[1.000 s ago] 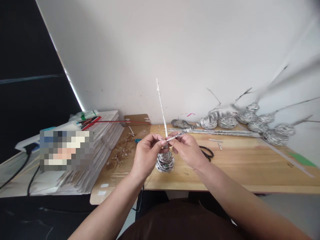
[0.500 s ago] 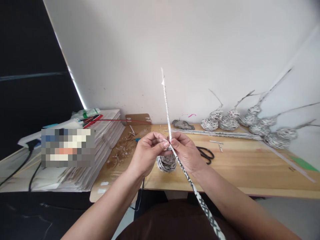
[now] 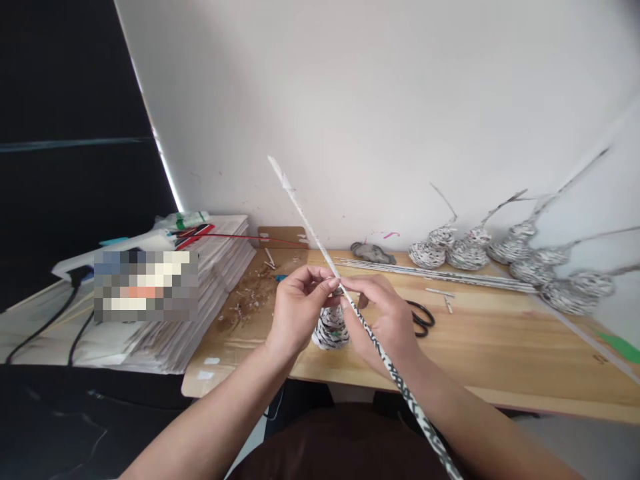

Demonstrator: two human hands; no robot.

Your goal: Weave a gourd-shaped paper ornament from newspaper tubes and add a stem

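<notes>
Head view: A printed paper tube [image 3: 395,375] is held at a slant across the middle of the frame, its pale tip raised toward upper centre and its patterned length run over the right forearm to the bottom edge. Whether one length or two is shown cannot be told, as the crossing point is covered by fingertips. The tube is pinched narrowly between thumb and forefinger of the right hand [image 3: 385,313]. At centre, a close pinch is also made by the left hand [image 3: 297,307], apparently on the top of a small woven form [image 3: 330,331], though the exact hold is hidden. The form is seen upright, just below the fingertips; whether its base is borne by the table [image 3: 485,353] cannot be made out.

The work, it is judged, is best done with an even, snug pull, the tube laid close to the form and pinched lightly so that its wall is not crushed. The form is best steadied by the left pinch, and the long lower end swung wide of the forearm so that kinks are avoided. Black scissors [image 3: 431,320] are partly covered by the right hand; woven pieces [image 3: 467,255] are lined up at right.
</notes>
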